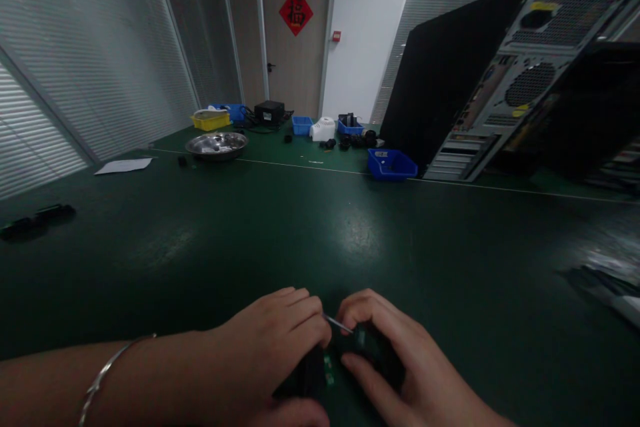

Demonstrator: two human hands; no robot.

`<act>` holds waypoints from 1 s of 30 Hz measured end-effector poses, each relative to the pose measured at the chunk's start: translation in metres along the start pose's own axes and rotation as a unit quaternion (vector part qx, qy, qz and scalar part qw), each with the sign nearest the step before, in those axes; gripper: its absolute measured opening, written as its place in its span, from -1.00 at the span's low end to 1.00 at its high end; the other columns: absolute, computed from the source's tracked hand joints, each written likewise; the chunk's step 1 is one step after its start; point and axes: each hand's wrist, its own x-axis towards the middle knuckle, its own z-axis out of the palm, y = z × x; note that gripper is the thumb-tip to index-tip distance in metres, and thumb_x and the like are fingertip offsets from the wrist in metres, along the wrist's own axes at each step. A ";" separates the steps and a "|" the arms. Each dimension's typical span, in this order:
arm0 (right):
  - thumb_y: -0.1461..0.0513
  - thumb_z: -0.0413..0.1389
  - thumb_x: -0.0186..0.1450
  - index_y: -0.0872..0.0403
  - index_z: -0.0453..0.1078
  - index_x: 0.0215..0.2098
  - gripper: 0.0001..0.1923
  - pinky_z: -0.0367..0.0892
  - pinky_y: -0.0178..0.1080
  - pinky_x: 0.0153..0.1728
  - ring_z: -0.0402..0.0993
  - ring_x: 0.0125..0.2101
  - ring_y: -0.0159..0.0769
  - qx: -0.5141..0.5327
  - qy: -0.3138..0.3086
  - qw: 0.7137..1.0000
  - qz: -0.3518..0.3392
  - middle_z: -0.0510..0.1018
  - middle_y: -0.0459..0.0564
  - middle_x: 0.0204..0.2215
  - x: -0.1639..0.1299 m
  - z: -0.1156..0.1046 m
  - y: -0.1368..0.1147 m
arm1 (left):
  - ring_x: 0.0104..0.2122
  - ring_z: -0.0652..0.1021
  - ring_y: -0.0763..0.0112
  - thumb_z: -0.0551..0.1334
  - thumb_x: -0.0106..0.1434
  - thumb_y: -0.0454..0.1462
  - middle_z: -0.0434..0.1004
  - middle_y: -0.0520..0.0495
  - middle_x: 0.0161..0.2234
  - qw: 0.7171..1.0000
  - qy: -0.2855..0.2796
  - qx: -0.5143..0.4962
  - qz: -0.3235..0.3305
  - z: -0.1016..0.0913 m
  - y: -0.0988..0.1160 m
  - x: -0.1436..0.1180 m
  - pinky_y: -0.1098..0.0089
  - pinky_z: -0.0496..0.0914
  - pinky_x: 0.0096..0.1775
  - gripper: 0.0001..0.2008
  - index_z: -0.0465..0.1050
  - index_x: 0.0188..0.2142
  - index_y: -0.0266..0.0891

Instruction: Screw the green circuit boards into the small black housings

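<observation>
At six o'clock on the surface (310,227), my left hand (280,340) fingers clamp the small green board (327,370), right hand (395,360) fingers pinching a thin metal tool (336,323), needing steady aim.

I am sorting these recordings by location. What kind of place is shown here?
Probably an electronics repair or assembly workroom in an office building. An opened computer case stands on a long green work table, with blue parts bins and a metal tray further back.

Dim, overhead glare patches on the green table (350,227); edges stretched and blurred; foreground murky.
</observation>
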 end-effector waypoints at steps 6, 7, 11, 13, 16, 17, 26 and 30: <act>0.38 0.24 0.03 0.02 0.27 -0.26 -0.65 0.31 -0.27 -0.39 0.47 -0.35 -0.25 -0.084 -0.050 0.994 0.040 0.51 -0.10 -0.34 0.000 0.005 -0.002 | -0.26 0.40 0.28 0.30 0.11 -0.19 0.38 -0.13 -0.20 0.994 0.019 -0.103 -0.024 0.000 -0.004 -0.001 0.30 0.36 -0.22 -0.64 0.30 -0.13 -0.23; 0.37 0.25 0.03 0.02 0.28 -0.26 -0.65 0.31 -0.26 -0.39 0.47 -0.34 -0.24 -0.090 -0.051 0.994 0.042 0.51 -0.09 -0.34 0.000 0.006 -0.002 | -0.27 0.40 0.29 0.31 0.10 -0.18 0.37 -0.12 -0.20 0.992 0.022 -0.118 -0.028 0.001 -0.006 -0.001 0.32 0.36 -0.23 -0.64 0.29 -0.14 -0.22; 0.36 0.27 0.02 0.01 0.30 -0.24 -0.63 0.32 -0.24 -0.38 0.48 -0.34 -0.21 -0.110 -0.047 0.992 0.048 0.52 -0.08 -0.33 -0.002 0.008 -0.002 | -0.27 0.40 0.33 0.36 0.06 -0.11 0.35 -0.07 -0.18 0.984 0.037 -0.173 -0.027 0.007 -0.013 -0.001 0.36 0.36 -0.24 -0.58 0.29 -0.17 -0.18; 0.39 0.23 0.05 0.00 0.30 -0.24 -0.65 0.33 -0.24 -0.39 0.48 -0.35 -0.22 -0.117 -0.038 0.991 0.051 0.52 -0.09 -0.33 -0.003 0.009 -0.002 | -0.25 0.41 0.34 0.37 0.07 -0.15 0.34 -0.07 -0.15 0.980 0.037 -0.191 -0.031 0.007 -0.013 -0.001 0.36 0.36 -0.22 -0.59 0.29 -0.14 -0.17; 0.44 0.16 0.08 -0.01 0.28 -0.24 -0.66 0.34 -0.26 -0.41 0.48 -0.36 -0.24 -0.126 -0.021 0.991 0.038 0.52 -0.10 -0.34 -0.004 0.011 -0.003 | -0.21 0.41 0.33 0.34 0.11 -0.24 0.32 -0.08 -0.13 0.979 0.036 -0.198 -0.045 0.004 -0.009 -0.001 0.34 0.36 -0.17 -0.65 0.30 -0.13 -0.18; 0.45 0.15 0.08 -0.01 0.28 -0.24 -0.66 0.34 -0.26 -0.42 0.48 -0.36 -0.24 -0.130 -0.019 0.991 0.036 0.52 -0.10 -0.35 -0.003 0.011 -0.003 | -0.21 0.41 0.33 0.33 0.13 -0.26 0.32 -0.09 -0.13 0.978 0.041 -0.198 -0.043 0.003 -0.008 -0.001 0.33 0.36 -0.16 -0.67 0.31 -0.13 -0.19; 0.36 0.11 0.21 -0.01 0.22 -0.22 -0.78 0.41 -0.31 -0.29 0.50 -0.30 -0.30 0.027 0.083 0.993 0.076 0.50 -0.10 -0.32 0.000 0.006 -0.002 | -0.21 0.43 0.38 0.32 0.12 -0.37 0.32 -0.06 -0.13 0.927 0.151 -0.339 -0.044 0.015 -0.016 0.004 0.33 0.38 -0.16 -0.60 0.31 -0.06 -0.18; 0.33 0.14 0.23 -0.06 0.20 -0.20 -0.75 0.42 -0.40 -0.25 0.48 -0.21 -0.35 0.083 0.136 0.986 0.043 0.48 -0.15 -0.27 -0.001 0.005 -0.001 | -0.25 0.46 0.42 0.38 0.07 -0.38 0.42 -0.01 -0.24 0.880 0.128 -0.452 -0.072 0.018 -0.015 0.006 0.35 0.37 -0.17 -0.56 0.28 -0.08 -0.25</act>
